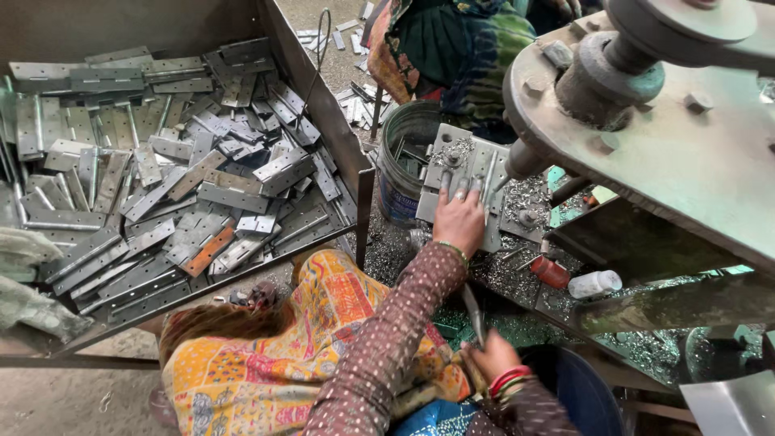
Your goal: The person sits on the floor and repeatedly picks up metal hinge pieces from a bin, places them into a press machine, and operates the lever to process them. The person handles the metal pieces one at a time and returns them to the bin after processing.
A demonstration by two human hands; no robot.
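Note:
My left hand (458, 220) reaches forward in a brown dotted sleeve. Its fingers lie spread on a grey metal hinge (476, 173), holding it flat on the bed of a press machine (646, 153) just below the punch. My right hand (494, 357), with red bangles at the wrist, is low near my lap and grips a thin metal rod (473, 311) that points up toward the machine bed. Metal shavings (517, 278) cover the bed around the hinge.
A big metal bin (323, 97) of several grey hinges (186, 178) fills the left. A bucket (397, 173) with metal parts stands beside the press. A red-capped small bottle (593, 283) lies on the shavings. Another person in green and patterned cloth (452, 48) sits beyond. A blue tub (577, 391) is at bottom right.

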